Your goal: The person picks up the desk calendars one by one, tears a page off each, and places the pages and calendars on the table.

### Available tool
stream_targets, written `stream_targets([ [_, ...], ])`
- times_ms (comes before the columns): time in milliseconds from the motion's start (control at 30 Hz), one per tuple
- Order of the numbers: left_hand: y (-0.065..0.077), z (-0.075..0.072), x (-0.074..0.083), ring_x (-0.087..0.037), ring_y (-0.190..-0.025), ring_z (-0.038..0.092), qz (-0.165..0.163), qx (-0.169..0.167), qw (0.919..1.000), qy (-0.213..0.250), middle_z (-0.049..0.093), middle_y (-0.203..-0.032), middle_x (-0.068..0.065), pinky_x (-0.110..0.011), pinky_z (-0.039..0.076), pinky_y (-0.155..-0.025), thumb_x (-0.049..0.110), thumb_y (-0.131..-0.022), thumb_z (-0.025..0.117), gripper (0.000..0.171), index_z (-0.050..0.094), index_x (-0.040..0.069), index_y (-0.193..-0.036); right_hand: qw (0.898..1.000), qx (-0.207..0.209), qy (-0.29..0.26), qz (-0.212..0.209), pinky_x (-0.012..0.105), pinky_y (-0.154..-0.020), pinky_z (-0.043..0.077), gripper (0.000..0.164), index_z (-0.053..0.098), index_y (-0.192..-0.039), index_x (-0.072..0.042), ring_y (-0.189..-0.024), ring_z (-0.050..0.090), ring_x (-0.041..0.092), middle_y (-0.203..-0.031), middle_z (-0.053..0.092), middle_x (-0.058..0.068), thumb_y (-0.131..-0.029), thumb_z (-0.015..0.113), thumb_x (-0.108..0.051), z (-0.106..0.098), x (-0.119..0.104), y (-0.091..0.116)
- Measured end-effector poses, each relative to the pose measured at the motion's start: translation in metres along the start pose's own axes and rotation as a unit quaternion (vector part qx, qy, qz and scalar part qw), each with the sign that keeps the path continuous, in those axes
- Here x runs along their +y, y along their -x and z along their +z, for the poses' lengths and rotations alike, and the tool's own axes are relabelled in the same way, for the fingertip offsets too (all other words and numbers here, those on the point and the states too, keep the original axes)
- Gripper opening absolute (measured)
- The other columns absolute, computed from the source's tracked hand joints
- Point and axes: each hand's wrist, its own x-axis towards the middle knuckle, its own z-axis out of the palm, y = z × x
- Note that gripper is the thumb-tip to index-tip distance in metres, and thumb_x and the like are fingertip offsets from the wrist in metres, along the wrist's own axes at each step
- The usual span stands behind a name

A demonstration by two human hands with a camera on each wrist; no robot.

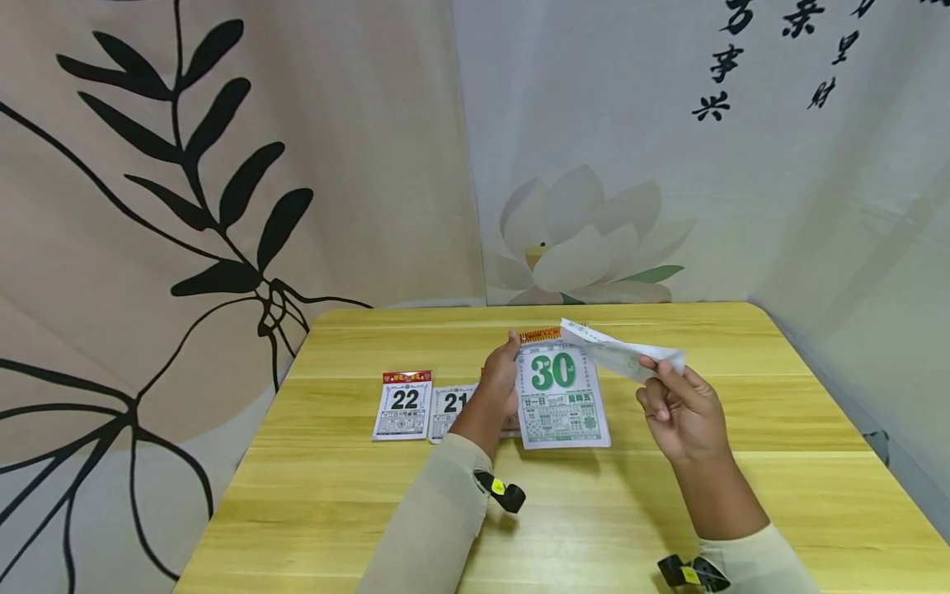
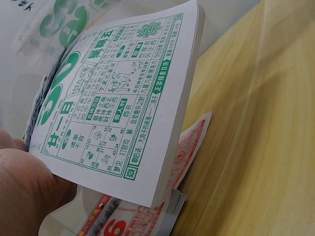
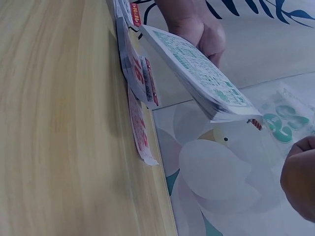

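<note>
A thick tear-off calendar pad (image 1: 562, 400) with a green 30 on its top sheet is tilted up above the table. My left hand (image 1: 500, 379) grips it by its upper left edge, thumb showing near the top in the left wrist view. My right hand (image 1: 686, 412) pinches the end of a thin lifted sheet (image 1: 623, 353) between thumb and fingers. The sheet's other end reaches the pad's red top binding (image 1: 540, 335); whether it is still attached I cannot tell. Green numerals show through this sheet in the right wrist view.
On the wooden table (image 1: 334, 511) lie a calendar pad marked 22 (image 1: 402, 408) and one marked 21 (image 1: 451, 402), left of my left hand. A red-printed pad (image 3: 135, 69) and a red-printed sheet (image 3: 139, 130) lie below the held pad. A printed curtain (image 1: 386, 165) hangs behind.
</note>
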Motion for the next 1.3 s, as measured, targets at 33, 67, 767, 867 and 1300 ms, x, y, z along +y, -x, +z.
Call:
stream_targets([
  [33,0.0,0.0,0.0,-0.014,-0.091,0.076,0.001,-0.001,1.0,-0.001,0.075,-0.104,-0.002,-0.029,0.062,-0.084,0.063,-0.111,0.046,0.059,0.061,0.013,-0.138,1.0,-0.006,-0.009,0.003,0.025,-0.058,0.005,0.047,0.077,-0.123,0.01,-0.054,0.018,0.015,-0.12,0.083,0.014,-0.118,0.032,-0.002,-0.001,-0.001,0.0],
  [67,0.001,0.0,0.0,-0.014,-0.09,0.076,0.002,-0.002,1.0,-0.002,0.074,-0.103,-0.002,-0.029,0.061,-0.084,0.063,-0.112,0.045,0.059,0.061,0.013,-0.138,1.0,-0.012,-0.018,0.006,0.025,-0.058,0.004,0.048,0.077,-0.123,0.011,-0.054,0.017,0.015,-0.12,0.083,0.014,-0.119,0.031,-0.003,-0.001,-0.001,0.0],
  [767,-0.002,-0.008,-0.003,-0.013,-0.093,0.076,0.016,-0.035,0.9991,0.016,0.073,-0.104,-0.001,-0.029,0.062,-0.087,0.064,-0.111,0.045,0.057,0.059,0.015,-0.136,0.998,0.044,0.043,0.031,0.026,-0.06,0.013,0.042,0.077,-0.124,0.003,-0.056,0.029,0.016,-0.116,0.084,0.01,-0.117,0.035,0.002,-0.007,-0.004,0.005],
  [867,-0.003,-0.009,-0.003,-0.014,-0.094,0.077,0.013,-0.028,0.9993,0.022,0.074,-0.106,-0.001,-0.03,0.062,-0.086,0.063,-0.111,0.045,0.054,0.06,0.016,-0.133,0.992,0.09,0.087,0.035,0.023,-0.057,0.018,0.037,0.077,-0.122,0.001,-0.053,0.035,0.013,-0.111,0.084,0.008,-0.116,0.04,0.004,-0.005,-0.004,0.005],
  [1300,-0.004,-0.011,-0.005,-0.015,-0.095,0.077,0.009,-0.025,0.9995,0.016,0.074,-0.107,-0.002,-0.03,0.062,-0.087,0.065,-0.109,0.046,0.06,0.06,0.014,-0.138,0.992,0.126,0.015,0.011,0.022,-0.056,0.017,0.043,0.082,-0.112,0.003,-0.047,0.05,0.012,-0.107,0.085,0.011,-0.117,0.04,-0.005,-0.003,-0.006,0.0],
])
